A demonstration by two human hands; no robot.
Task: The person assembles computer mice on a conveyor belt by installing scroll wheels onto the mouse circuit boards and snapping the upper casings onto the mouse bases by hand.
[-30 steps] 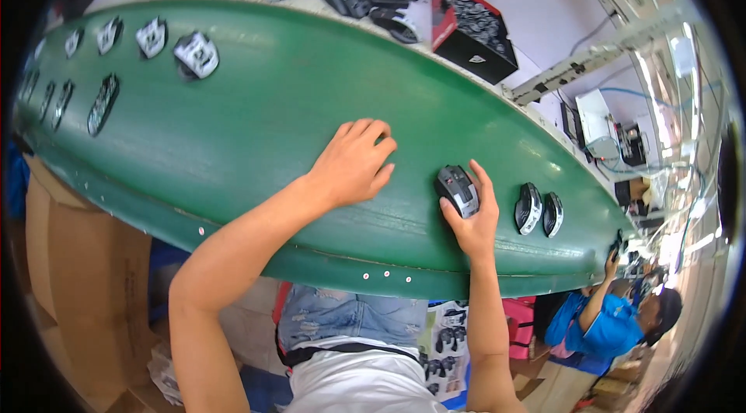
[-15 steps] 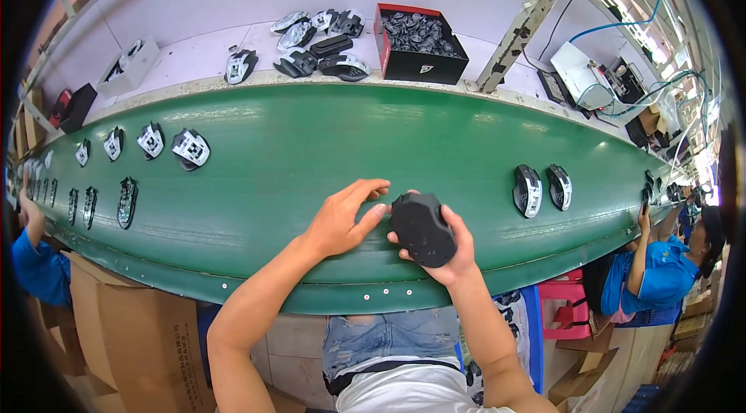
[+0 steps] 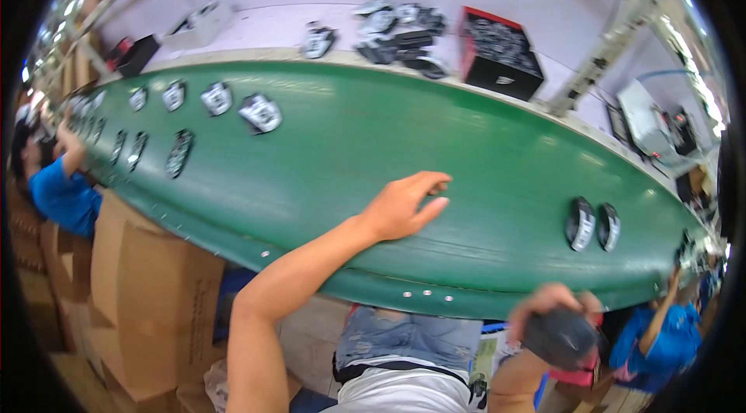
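Note:
My right hand [image 3: 540, 306] is closed round a black computer mouse [image 3: 561, 337], out past the belt's near edge at the lower right. Both are smeared by motion. My left hand [image 3: 400, 207] hovers at the middle of the green belt [image 3: 342, 156], holding nothing, its thumb apart from the loosely bent fingers. Two black-and-white mouse bodies [image 3: 580, 224] stand side by side on the belt's right part. Along the left part lie several white-and-black mouse shells [image 3: 260, 114] in a row, with several green circuit boards [image 3: 179, 154] nearer to me.
A black box [image 3: 503, 83] of small dark parts stands on the back ledge, beside a pile of mouse shells [image 3: 400, 32]. Cardboard boxes [image 3: 155, 296] fill the lower left. Co-workers in blue sit at the left [image 3: 66, 195] and right [image 3: 660, 335].
My right hand has carried the mouse from above the belt down and right, beyond its near edge. My left hand stays over the belt. The whole view has turned and shifted.

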